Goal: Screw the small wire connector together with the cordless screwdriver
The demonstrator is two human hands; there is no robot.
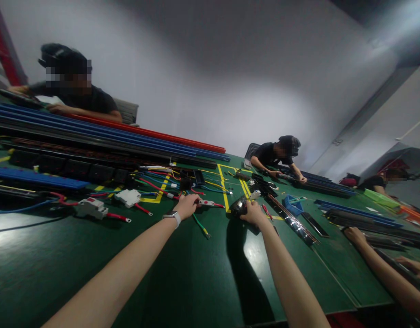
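Gloss right before you!
Your flat green tabletop (182, 273) gleams, smooth; the boxy white plastic block (127, 198) looks matt; your rounded dark tool (237, 207) shines glossy.

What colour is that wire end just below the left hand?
The wire end is green with some yellow; best in the head view.

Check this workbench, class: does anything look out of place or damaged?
No clear spill or damage. The loose wires beyond the left hand look untidy: they cross one another and the yellow tape, whereas the blue rails behind them lie neatly parallel.
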